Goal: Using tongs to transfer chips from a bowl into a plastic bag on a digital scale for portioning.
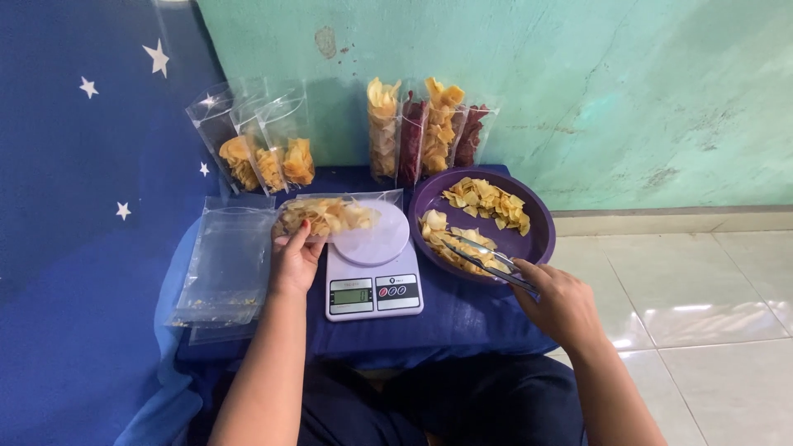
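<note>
Chip bag (330, 216) steadied by left hand (291, 260), right hand (562, 306) gripping tongs (483, 256)

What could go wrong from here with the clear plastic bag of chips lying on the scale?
The clear plastic bag of yellow chips lies on its side across the white kitchen scale, steadied only by the left hand; chips may slide out. The metal tongs in the right hand could drop chips between the purple round bowl and the bag.
</note>
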